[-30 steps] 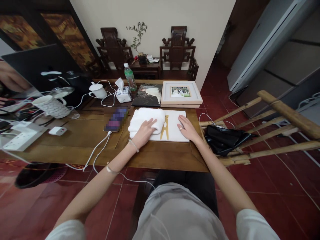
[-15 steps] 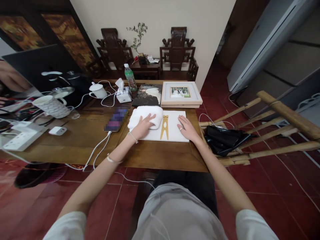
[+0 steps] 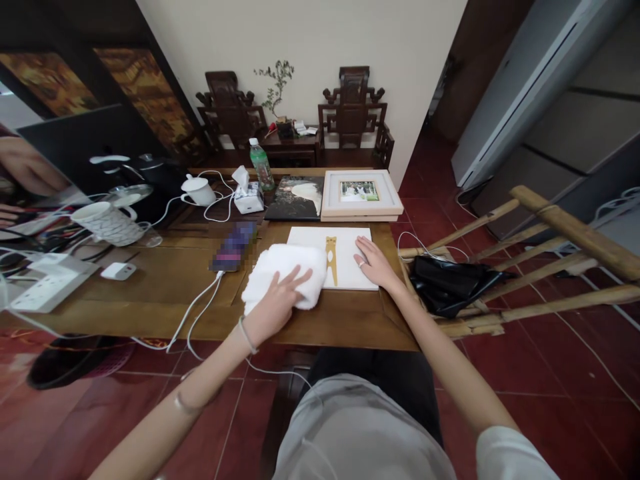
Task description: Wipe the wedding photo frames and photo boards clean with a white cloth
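At the near side of the brown wooden table (image 3: 155, 290), left hand (image 3: 276, 303) open, fingers spread, palm down on a folded, fluffy white towel (image 3: 265, 267). Towel covers the near left part of a flat white rectangular board (image 3: 351, 270) bearing a tan cat-shaped figure (image 3: 331, 245). Right hand (image 3: 376, 262) open, resting on the board's right edge. Left of towel: smartphone (image 3: 233, 250), screen blurred. Far side: green plastic bottle (image 3: 261, 165), pale wooden picture frame (image 3: 390, 205).
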`<act>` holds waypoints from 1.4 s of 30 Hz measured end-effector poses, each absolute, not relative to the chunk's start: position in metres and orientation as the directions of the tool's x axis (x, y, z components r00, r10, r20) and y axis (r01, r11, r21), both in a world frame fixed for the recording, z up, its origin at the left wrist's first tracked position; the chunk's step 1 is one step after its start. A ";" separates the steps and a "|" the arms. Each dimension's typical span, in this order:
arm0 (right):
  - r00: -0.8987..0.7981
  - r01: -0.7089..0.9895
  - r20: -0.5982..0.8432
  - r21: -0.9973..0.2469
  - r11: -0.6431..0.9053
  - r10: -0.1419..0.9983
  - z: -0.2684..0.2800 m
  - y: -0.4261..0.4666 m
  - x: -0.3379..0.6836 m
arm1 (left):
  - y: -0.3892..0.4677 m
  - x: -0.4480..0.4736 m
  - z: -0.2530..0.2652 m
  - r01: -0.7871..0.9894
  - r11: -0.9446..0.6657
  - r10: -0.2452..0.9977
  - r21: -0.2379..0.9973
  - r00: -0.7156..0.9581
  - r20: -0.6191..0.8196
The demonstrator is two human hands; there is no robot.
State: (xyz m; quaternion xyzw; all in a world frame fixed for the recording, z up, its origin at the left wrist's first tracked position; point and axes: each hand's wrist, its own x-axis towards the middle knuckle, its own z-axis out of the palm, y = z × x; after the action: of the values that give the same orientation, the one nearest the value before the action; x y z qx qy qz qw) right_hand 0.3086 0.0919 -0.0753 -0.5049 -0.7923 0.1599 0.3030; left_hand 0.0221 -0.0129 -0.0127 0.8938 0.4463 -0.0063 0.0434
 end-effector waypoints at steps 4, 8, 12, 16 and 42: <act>-0.304 0.709 0.317 -0.554 0.436 0.898 -0.075 0.092 0.308 | -0.021 0.019 -0.009 0.791 -0.605 0.786 0.090 0.611 -0.093; -0.303 0.721 0.309 -0.544 0.429 0.902 -0.075 0.091 0.309 | 0.032 0.019 -0.007 0.805 -0.586 0.803 0.091 0.592 -0.067; -0.302 0.715 0.316 -0.549 0.433 0.899 -0.075 0.091 0.309 | 0.099 0.024 -0.002 0.814 -0.574 0.816 0.084 0.578 -0.020; -0.303 0.703 0.321 -0.561 0.437 0.898 -0.076 0.092 0.309 | 0.134 0.033 -0.002 0.852 -0.521 0.853 0.044 0.521 0.011; -0.299 0.703 0.314 -0.566 0.430 0.901 -0.075 0.092 0.309 | 0.102 0.065 -0.022 0.868 -0.461 0.885 0.186 0.466 0.020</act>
State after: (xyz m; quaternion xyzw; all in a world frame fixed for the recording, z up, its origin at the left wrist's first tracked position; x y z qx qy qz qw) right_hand 0.3092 0.0920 -0.0746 -0.5082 -0.7893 0.1627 0.3038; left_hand 0.0649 0.1021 -0.0216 0.8528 0.5137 0.0568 0.0746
